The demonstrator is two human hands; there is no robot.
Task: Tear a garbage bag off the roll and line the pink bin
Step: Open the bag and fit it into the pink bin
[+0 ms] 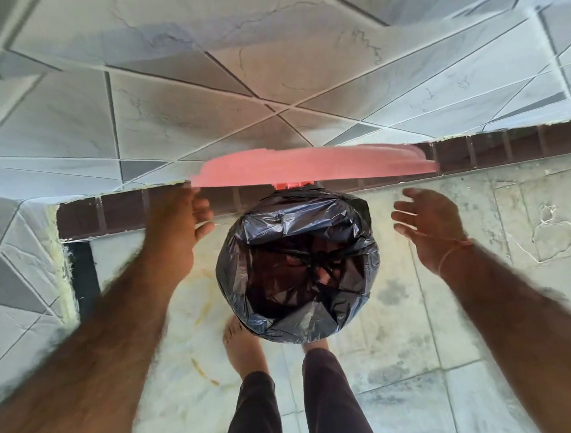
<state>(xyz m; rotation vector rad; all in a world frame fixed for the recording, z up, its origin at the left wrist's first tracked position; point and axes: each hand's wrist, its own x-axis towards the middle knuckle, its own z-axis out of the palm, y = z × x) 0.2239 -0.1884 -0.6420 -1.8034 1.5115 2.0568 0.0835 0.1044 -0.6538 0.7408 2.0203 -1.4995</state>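
A black garbage bag (298, 266) covers the round bin below me, folded over its rim so the bin's pink wall is hidden; a pink patch shows through at the bottom inside. The pink lid (314, 168) stands raised on its hinge behind the bin, blurred. My left hand (176, 231) is at the lid's left edge, fingers curled against it; whether it grips the lid I cannot tell. My right hand (428, 225) hovers to the right of the bin, fingers spread, holding nothing. No roll of bags is in view.
The bin stands on a pale tiled floor (455, 305) close to a tiled wall (200, 103) with a dark brown skirting (123, 215). My bare feet (239, 346) and dark trousers are just in front of the bin. A wall corner juts out at the left.
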